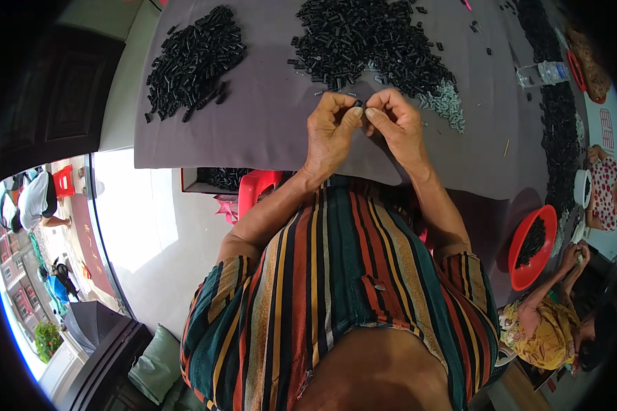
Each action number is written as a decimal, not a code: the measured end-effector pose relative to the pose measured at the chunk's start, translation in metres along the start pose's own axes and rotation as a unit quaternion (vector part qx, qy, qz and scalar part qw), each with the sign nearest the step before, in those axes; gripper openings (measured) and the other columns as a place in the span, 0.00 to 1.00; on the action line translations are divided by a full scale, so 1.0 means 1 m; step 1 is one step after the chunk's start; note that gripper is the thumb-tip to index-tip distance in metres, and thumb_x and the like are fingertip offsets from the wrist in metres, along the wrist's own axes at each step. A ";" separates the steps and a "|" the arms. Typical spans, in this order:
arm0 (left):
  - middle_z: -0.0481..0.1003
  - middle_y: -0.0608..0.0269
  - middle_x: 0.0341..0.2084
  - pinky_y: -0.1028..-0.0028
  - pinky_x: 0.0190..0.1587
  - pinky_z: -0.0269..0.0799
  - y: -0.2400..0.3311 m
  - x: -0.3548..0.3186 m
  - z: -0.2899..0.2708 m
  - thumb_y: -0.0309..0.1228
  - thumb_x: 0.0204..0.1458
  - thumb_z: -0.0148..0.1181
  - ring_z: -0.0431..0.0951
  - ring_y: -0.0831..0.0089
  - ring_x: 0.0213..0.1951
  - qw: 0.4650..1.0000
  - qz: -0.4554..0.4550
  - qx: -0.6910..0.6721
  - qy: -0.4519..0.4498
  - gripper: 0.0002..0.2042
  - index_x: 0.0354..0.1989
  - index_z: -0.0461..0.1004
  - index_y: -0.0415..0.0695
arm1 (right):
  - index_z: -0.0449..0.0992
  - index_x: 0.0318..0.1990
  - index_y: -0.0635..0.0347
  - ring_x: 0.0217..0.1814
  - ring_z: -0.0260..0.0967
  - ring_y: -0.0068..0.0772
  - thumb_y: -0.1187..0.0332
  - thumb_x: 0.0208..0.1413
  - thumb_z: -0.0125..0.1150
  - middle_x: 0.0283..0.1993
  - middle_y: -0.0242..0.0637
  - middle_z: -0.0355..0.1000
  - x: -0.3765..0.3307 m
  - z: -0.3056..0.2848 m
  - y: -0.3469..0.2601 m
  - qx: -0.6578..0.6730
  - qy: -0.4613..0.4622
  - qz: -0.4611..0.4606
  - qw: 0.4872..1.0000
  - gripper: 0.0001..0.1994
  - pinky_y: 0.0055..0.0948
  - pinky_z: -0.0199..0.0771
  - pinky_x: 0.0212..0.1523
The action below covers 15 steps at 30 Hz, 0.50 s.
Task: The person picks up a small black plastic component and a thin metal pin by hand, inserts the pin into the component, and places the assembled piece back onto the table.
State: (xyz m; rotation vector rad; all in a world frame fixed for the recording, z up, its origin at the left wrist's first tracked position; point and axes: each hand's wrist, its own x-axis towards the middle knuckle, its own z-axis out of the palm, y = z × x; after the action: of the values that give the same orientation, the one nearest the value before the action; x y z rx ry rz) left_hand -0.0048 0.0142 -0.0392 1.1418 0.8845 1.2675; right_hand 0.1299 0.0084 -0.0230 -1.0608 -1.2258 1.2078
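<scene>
My left hand point(330, 130) pinches a small black plastic part point(358, 103) between thumb and forefinger, just above the near part of the table. Close beside it, my right hand point(399, 127) is closed in a pinch too, its fingertips almost meeting the left ones. Whatever the right fingers hold is too small or hidden to make out. Beyond both hands spreads a large heap of small black cylindrical parts point(363, 41). Small silvery metal pieces, like screws point(447, 106), lie at that heap's right edge, with a few scattered near my fingers.
Another heap of black parts point(192, 61) lies at the left on the grey tablecloth point(267, 123). A plastic bottle point(552, 73) rests on its side at the right. A red basin point(532, 248) of black parts and co-workers are further right. A red stool point(253, 188) stands below the table edge.
</scene>
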 end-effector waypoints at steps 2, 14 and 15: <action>0.70 0.65 0.25 0.82 0.30 0.67 0.005 0.000 -0.001 0.22 0.51 0.54 0.69 0.83 0.27 1.000 -0.013 -0.001 0.003 0.06 0.35 0.65 0.36 | 0.68 0.31 0.63 0.20 0.61 0.14 0.73 0.54 0.54 0.22 0.27 0.66 0.000 0.001 0.002 0.037 -0.015 0.026 0.999 0.04 0.15 0.62 0.21; 0.70 0.64 0.27 0.83 0.30 0.67 0.001 -0.001 -0.001 0.21 0.51 0.54 0.70 0.82 0.27 1.000 0.004 0.019 -0.014 0.06 0.36 0.66 0.37 | 0.68 0.30 0.61 0.18 0.58 0.12 0.68 0.56 0.53 0.21 0.26 0.65 -0.004 -0.004 0.000 0.015 -0.039 0.051 0.998 0.06 0.13 0.58 0.17; 0.70 0.64 0.27 0.83 0.30 0.67 0.001 -0.001 -0.001 0.21 0.51 0.54 0.70 0.82 0.27 1.000 0.004 0.019 -0.014 0.06 0.36 0.66 0.37 | 0.68 0.30 0.61 0.18 0.58 0.12 0.68 0.56 0.53 0.21 0.26 0.65 -0.004 -0.004 0.001 0.015 -0.039 0.050 0.998 0.06 0.13 0.58 0.17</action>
State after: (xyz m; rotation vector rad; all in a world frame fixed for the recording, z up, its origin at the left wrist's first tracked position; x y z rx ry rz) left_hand -0.0060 0.0131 -0.0386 1.1915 0.8867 1.2436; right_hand 0.1337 0.0048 -0.0248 -1.0731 -1.2217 1.3515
